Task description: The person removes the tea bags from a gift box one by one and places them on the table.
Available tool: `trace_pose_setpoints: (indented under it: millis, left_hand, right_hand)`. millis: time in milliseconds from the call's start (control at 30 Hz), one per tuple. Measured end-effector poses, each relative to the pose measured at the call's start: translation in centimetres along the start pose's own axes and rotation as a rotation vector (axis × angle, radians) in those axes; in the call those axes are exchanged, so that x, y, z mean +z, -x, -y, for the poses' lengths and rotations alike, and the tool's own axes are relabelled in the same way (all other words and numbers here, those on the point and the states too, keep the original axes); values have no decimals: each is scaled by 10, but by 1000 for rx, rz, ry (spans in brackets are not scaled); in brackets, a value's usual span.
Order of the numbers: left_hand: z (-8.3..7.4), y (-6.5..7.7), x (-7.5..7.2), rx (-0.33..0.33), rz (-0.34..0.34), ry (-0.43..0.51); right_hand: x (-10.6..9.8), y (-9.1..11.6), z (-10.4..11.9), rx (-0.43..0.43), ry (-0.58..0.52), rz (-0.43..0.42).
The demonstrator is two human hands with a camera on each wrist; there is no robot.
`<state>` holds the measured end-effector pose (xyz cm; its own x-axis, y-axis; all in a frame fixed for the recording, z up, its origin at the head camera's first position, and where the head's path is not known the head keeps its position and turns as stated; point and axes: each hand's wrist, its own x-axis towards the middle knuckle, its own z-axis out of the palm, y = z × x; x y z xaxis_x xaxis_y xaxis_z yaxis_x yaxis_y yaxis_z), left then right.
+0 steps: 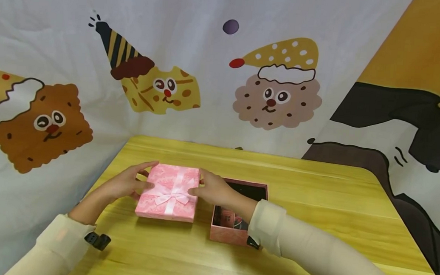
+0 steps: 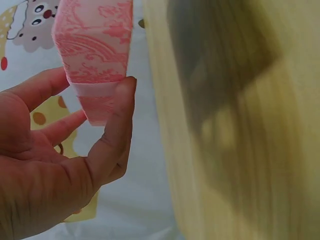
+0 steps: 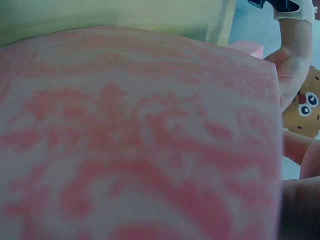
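Note:
Both hands hold a pink patterned gift box lid [image 1: 160, 174] from opposite sides, with a pale pink ribbon bow on its top. My left hand [image 1: 124, 184] grips its left edge; in the left wrist view, thumb and fingers pinch the lid [image 2: 95, 45], which is raised off the table. At the right edge my right hand [image 1: 216, 188] grips it, thumb over the top. Beneath my right forearm stands the open box base [image 1: 232, 235], partly hidden, with a dark interior and small printed items. A pink patterned wall [image 3: 150, 125] fills most of the right wrist view.
The yellow wood-grain table [image 1: 315, 195] carries the box base just right of the lid. Behind and at the sides hangs a white cloth [image 1: 205, 123] with cartoon biscuits and party hats. A dark strap end [image 1: 98, 240] sticks out by the left cuff.

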<state>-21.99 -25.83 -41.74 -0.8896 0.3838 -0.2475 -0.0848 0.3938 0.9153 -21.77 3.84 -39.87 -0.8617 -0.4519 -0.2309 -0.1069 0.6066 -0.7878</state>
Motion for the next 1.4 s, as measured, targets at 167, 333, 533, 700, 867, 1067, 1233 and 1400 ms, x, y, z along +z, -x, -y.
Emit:
trace_pose_setpoints:
  millis: [167,333,533,700,867,1067,1233,1400]
  left_hand:
    - [8,-3,2,-16,-5,-1]
    - [16,-6,2,-25,-14,-23]
    - [23,-4,3,-36,-10,-28]
    - [26,-2,7,-41,-8,-25]
    - [29,-2,11,-64,-15,-39]
    - [36,-5,15,-97,-26,-56]
    - [39,-5,17,-86,-21,-55]
    - [39,-4,17,-78,-26,-70]
  right_hand:
    - [5,-5,2,12,46,3]
    - [7,-8,8,21,72,30]
    - [12,-12,13,41,125,112]
    - [15,-14,14,48,129,238]
    - [18,-16,13,57,102,307]
    - [21,-17,14,67,127,305]
    - [22,-15,15,71,154,298]
    - [22,-14,15,67,173,280]
